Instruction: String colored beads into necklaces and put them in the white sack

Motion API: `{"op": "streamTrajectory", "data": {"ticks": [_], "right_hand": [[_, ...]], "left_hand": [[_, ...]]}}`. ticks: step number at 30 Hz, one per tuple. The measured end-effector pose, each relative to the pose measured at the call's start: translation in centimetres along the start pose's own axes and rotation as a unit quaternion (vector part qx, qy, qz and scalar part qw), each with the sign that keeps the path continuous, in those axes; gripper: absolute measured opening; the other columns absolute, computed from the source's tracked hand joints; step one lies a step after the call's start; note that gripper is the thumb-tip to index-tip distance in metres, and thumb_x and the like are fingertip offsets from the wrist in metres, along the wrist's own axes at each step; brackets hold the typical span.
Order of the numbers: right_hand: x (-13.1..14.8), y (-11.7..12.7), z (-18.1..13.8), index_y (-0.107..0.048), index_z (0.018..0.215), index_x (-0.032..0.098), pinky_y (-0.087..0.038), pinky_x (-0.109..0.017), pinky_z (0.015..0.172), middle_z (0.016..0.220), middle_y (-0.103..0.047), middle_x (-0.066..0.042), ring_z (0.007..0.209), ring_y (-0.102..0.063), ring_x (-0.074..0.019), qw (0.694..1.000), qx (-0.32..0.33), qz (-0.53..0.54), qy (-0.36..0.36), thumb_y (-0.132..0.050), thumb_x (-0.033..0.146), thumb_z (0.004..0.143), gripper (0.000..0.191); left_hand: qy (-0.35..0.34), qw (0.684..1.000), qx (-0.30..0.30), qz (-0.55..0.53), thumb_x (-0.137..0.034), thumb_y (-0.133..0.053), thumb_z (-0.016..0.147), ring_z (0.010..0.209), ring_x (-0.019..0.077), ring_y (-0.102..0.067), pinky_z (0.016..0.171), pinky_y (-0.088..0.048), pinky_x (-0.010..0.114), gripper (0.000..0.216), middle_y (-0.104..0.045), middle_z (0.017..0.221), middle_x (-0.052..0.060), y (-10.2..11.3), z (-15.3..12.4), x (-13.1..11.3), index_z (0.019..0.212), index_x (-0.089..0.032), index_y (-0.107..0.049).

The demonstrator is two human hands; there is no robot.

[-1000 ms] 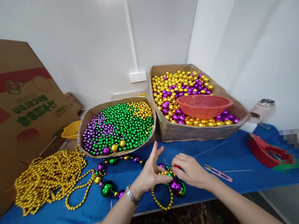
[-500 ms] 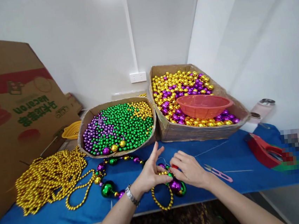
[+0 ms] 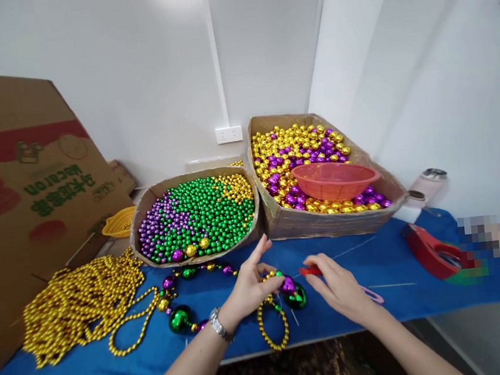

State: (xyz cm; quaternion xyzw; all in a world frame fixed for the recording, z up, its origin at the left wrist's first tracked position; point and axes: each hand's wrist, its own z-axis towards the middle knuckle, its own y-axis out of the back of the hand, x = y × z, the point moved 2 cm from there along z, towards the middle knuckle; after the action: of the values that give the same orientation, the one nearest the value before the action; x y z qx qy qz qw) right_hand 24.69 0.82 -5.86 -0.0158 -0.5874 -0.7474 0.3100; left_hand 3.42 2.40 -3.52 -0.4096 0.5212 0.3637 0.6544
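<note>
My left hand [image 3: 254,284], with a metal-band watch on its wrist, pinches the end of a bead necklace [image 3: 183,319] between thumb and fingers; another finger points up. A loop of small gold beads [image 3: 274,344] hangs below it. Beside its fingertips lie shiny purple and green beads [image 3: 295,296]. A little to the right, my right hand [image 3: 337,288] is closed on a small red object [image 3: 310,271] whose kind I cannot make out. Thread snips with a pink handle [image 3: 373,295] lie on the blue cloth, partly hidden by that hand.
Two cardboard boxes of loose beads, a smaller one [image 3: 148,257] and a larger one [image 3: 324,220], stand behind. A red basket [image 3: 335,182] rests in the larger. Gold bead strands [image 3: 84,303] lie left. A red tape dispenser [image 3: 429,256] and a pink flask [image 3: 429,185] are right.
My right hand has moved right, away from my left hand, with the red object in it. It now covers part of the snips. My left hand stays at the beads.
</note>
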Motion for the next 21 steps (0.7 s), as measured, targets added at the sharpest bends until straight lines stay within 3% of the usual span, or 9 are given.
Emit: {"op": "streamTrajectory", "data": {"ticks": [3,6,10,12,14,17,21], "right_hand": [[-2.9,-1.8,-2.7,-0.057,0.089,0.023,-0.047,-0.033,0.068,0.083,-0.063,-0.006,0.078,-0.060,-0.0206,0.997,-0.021,-0.024,-0.068,-0.034,0.041,0.093,0.030],[-3.5,-3.1,-4.3,-0.060,0.082,0.022,-0.048,-0.040,0.070,0.076,-0.064,-0.009,0.076,-0.061,-0.0254,0.996,-0.034,-0.030,-0.079,-0.035,0.043,0.091,0.034],[0.9,-2.7,-2.7,-0.056,0.111,0.023,-0.046,-0.037,0.085,0.109,-0.062,-0.009,0.101,-0.058,-0.0225,0.998,-0.040,0.020,-0.040,-0.039,0.038,0.092,0.029],[4.0,-1.8,-0.8,-0.048,0.122,0.023,-0.045,-0.036,0.089,0.117,-0.059,-0.009,0.107,-0.055,-0.0214,0.992,-0.026,0.127,-0.009,-0.046,0.037,0.090,0.035],[6.7,-0.5,1.3,-0.053,0.110,0.021,-0.047,-0.035,0.082,0.101,-0.064,-0.006,0.092,-0.060,-0.0198,0.965,-0.007,0.262,-0.010,-0.046,0.039,0.090,0.027],[9.4,2.7,4.6,-0.051,0.093,0.021,-0.047,-0.028,0.066,0.070,-0.059,0.001,0.066,-0.057,-0.0131,0.932,0.000,0.362,0.000,-0.034,0.042,0.095,0.027],[12.0,8.9,9.3,-0.048,0.088,0.021,-0.040,-0.021,0.050,0.069,-0.047,0.005,0.048,-0.040,-0.0050,0.811,-0.036,0.584,0.019,-0.042,0.046,0.092,0.026]], "left_hand": [[-0.024,0.997,-0.070,0.003,-0.022,-0.069,0.073,0.073,0.0109,-0.058,0.054,-0.053,0.022,0.071,-0.046,0.133,0.012,-0.1,1.1,-1.2,0.137,-0.029,-0.039],[-0.046,0.992,-0.118,-0.031,-0.023,-0.069,0.074,0.066,0.0088,-0.058,0.060,-0.054,0.024,0.065,-0.059,0.105,0.007,-0.9,2.3,-2.7,0.134,-0.023,-0.045],[-0.089,0.984,-0.136,-0.071,-0.022,-0.068,0.074,0.067,0.0096,-0.060,0.068,-0.054,0.027,0.060,-0.058,0.088,0.001,-2.2,3.4,-4.9,0.130,-0.021,-0.049],[-0.118,0.981,-0.138,-0.066,-0.022,-0.068,0.074,0.067,0.0101,-0.060,0.066,-0.053,0.027,0.058,-0.060,0.088,0.002,-2.3,3.9,-6.3,0.129,-0.021,-0.051],[-0.151,0.975,-0.155,-0.056,-0.021,-0.068,0.073,0.068,0.0102,-0.060,0.065,-0.051,0.026,0.056,-0.062,0.092,0.004,-1.6,4.3,-8.1,0.127,-0.019,-0.053],[-0.208,0.954,-0.211,-0.049,-0.016,-0.070,0.068,0.071,0.0096,-0.059,0.065,-0.049,0.024,0.051,-0.062,0.105,0.007,0.7,5.1,-11.4,0.118,-0.018,-0.060],[-0.246,0.941,-0.226,-0.064,-0.018,-0.070,0.068,0.077,0.0107,-0.058,0.069,-0.047,0.027,0.038,-0.060,0.108,0.008,3.2,6.3,-15.8,0.106,-0.015,-0.066]]}}
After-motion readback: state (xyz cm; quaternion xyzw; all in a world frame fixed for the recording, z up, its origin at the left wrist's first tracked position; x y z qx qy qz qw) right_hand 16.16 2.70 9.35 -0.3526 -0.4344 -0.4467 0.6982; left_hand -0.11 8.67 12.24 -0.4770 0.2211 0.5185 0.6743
